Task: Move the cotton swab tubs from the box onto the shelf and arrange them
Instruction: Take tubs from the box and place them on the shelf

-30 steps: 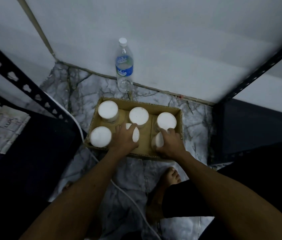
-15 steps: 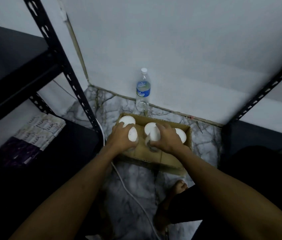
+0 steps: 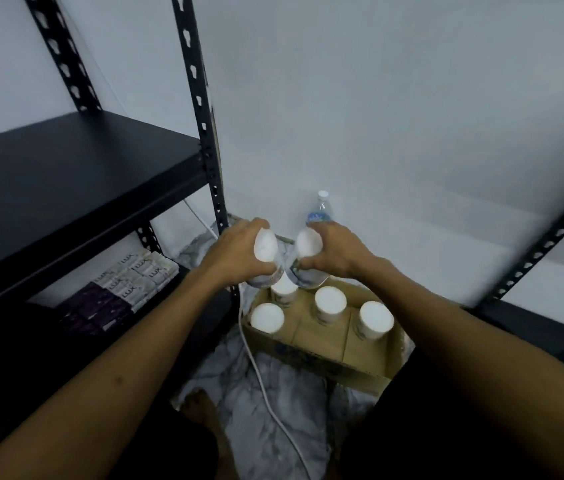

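Pale wall, marble-pattern floor (image 3: 294,403), black slotted-steel shelving; tub transfer from carton.

Black shelf (image 3: 66,181) at left, top board bare; soap packs (image 3: 135,275) on lower tier. Open cardboard box (image 3: 329,355) on floor just right of shelf post, four white-lidded tubs (image 3: 330,301) upright inside. Left hand (image 3: 239,258) curled round left tub (image 3: 266,252), right hand (image 3: 334,252) curled round right tub (image 3: 308,252); both tubs tilted, raised above box, nearly touching each other. Water bottle (image 3: 320,209) upright against wall behind right hand. White cable (image 3: 263,382) trailing across floor beside box. Bare foot (image 3: 201,403) at bottom.
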Motion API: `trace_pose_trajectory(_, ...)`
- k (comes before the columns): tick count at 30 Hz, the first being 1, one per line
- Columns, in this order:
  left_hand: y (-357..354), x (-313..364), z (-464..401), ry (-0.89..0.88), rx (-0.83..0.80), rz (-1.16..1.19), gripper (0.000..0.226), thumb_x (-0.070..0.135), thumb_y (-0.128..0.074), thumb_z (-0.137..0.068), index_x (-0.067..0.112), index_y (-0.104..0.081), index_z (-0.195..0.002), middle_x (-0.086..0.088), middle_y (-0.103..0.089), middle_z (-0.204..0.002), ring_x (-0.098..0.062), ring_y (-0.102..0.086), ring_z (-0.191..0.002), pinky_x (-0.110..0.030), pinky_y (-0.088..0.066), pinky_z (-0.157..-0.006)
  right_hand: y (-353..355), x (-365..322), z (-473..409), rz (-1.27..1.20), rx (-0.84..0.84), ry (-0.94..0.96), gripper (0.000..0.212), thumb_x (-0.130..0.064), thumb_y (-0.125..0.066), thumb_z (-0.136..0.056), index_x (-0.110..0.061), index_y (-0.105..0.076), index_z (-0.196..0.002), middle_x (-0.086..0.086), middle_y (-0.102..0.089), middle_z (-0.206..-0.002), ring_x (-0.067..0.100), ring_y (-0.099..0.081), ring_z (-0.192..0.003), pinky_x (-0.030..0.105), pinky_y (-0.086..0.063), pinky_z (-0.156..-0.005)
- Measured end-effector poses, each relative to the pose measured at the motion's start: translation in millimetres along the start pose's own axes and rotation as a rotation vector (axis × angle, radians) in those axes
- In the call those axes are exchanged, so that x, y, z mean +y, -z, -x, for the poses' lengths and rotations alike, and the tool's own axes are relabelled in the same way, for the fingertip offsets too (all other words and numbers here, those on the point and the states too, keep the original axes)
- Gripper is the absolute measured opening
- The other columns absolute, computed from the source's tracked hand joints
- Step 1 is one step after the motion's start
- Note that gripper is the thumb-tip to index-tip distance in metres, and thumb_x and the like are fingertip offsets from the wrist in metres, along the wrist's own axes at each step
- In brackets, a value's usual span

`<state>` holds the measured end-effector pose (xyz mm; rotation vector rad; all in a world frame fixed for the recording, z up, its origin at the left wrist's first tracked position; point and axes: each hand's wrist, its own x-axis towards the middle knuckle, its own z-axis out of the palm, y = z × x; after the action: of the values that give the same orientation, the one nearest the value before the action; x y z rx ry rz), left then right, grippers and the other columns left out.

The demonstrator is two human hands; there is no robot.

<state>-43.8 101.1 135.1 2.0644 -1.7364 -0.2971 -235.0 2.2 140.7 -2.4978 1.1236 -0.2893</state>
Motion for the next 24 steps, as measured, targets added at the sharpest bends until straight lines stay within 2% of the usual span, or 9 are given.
trace_pose_trajectory(3,32.3,5.5,7.3,0.002,0.052,-0.037,0.070,0.043,-0.077,-0.064,0.029,-0.045,-0.124,-0.002,-0.048,-0.130,-0.026,-0.049,-0.114,-0.040,-0.045,-0.088,27.7,-26.2,-5.7,0.058,0.034,0.068,0.085,-0.050,-0.074,-0.067,-0.015,-0.042,-0.139,0.011,-0.048,-0.139,0.029,-0.047,-0.124,0.038,-0.042,-0.093)
trace_pose_trajectory(6,67.2,11.2,16.3,-0.001,0.117,-0.061,0.068,0.044,-0.076,-0.065,0.029,-0.046,-0.124,0.000,-0.048,-0.129,-0.024,-0.049,-0.114,-0.041,-0.046,-0.088,52.2,-53.1,-9.0,0.096,0.076,0.133,0.091,-0.052,-0.074,-0.068,-0.016,-0.038,-0.143,0.011,-0.044,-0.144,0.029,-0.043,-0.128,0.040,-0.038,-0.101)
trace_pose_trajectory(15,165.9,19.1,55.2,0.010,0.358,-0.127,0.062,0.056,-0.069,-0.063,0.039,-0.052,-0.120,0.010,-0.055,-0.127,-0.017,-0.051,-0.114,-0.044,-0.047,-0.089,105.7,-131.7,-20.1,0.087,0.200,0.345,0.084,-0.048,-0.075,-0.069,-0.016,-0.044,-0.139,0.011,-0.048,-0.141,0.029,-0.047,-0.124,0.039,-0.041,-0.098)
trace_pose_trajectory(18,191.7,12.4,69.1,0.057,0.435,-0.098,0.059,0.061,-0.067,-0.062,0.039,-0.058,-0.116,0.009,-0.058,-0.124,-0.016,-0.054,-0.113,-0.044,-0.047,-0.092,114.0,-160.7,-26.1,0.056,0.207,0.441,0.059,-0.048,-0.075,-0.063,-0.023,-0.060,-0.115,0.008,-0.061,-0.118,0.030,-0.057,-0.105,0.036,-0.049,-0.080)
trace_pose_trajectory(20,206.0,7.3,78.3,0.099,0.479,-0.092,0.055,0.066,-0.063,-0.059,0.042,-0.061,-0.109,0.013,-0.061,-0.122,-0.013,-0.055,-0.111,-0.043,-0.048,-0.092,116.0,-179.9,-30.9,0.038,0.196,0.492,0.051,-0.050,-0.073,-0.060,-0.022,-0.062,-0.101,0.005,-0.064,-0.105,0.029,-0.059,-0.096,0.035,-0.049,-0.073)
trace_pose_trajectory(24,227.3,-0.3,102.3,0.194,0.528,-0.151,0.056,0.067,-0.060,-0.057,0.041,-0.063,-0.107,0.012,-0.063,-0.119,-0.014,-0.057,-0.106,-0.037,-0.049,-0.086,111.0,-219.1,-38.8,0.000,0.185,0.571,0.061,-0.041,-0.077,-0.066,-0.011,-0.060,-0.116,0.011,-0.062,-0.118,0.031,-0.056,-0.104,0.044,-0.049,-0.085)
